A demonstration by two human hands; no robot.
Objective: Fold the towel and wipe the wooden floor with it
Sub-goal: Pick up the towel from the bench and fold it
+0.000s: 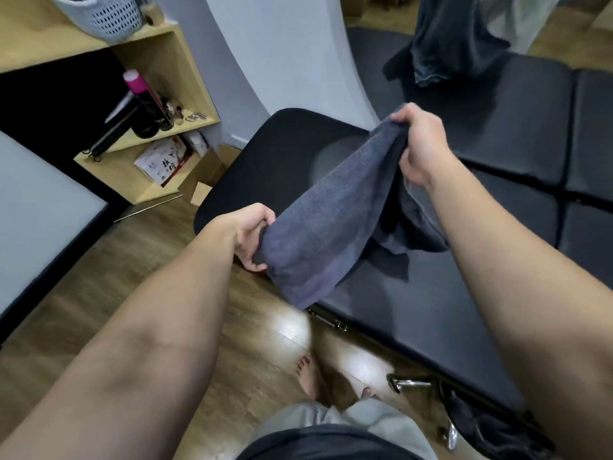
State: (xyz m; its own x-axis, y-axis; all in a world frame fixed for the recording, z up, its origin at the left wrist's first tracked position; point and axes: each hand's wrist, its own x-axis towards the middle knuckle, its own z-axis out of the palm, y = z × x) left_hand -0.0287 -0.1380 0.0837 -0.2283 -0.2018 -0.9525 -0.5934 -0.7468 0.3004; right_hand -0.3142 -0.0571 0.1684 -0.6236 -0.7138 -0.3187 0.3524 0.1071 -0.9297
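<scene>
A dark blue-grey towel (325, 220) hangs stretched between my two hands above a black padded bench (414, 310). My left hand (253, 239) grips its near lower end, fingers curled into the cloth. My right hand (421, 144) pinches the far upper end, held higher. The towel's middle sags and a loose part trails down onto the bench. The wooden floor (139, 260) lies below and to the left, with my bare feet (310, 376) on it.
A wooden shelf unit (185, 78) with bottles, a bag and small items stands at the back left, a perforated basket (102, 14) on top. A white panel (39, 207) leans at the left. Dark clothing (454, 38) hangs over the bench's far end. A cardboard box (209, 174) sits by the shelf.
</scene>
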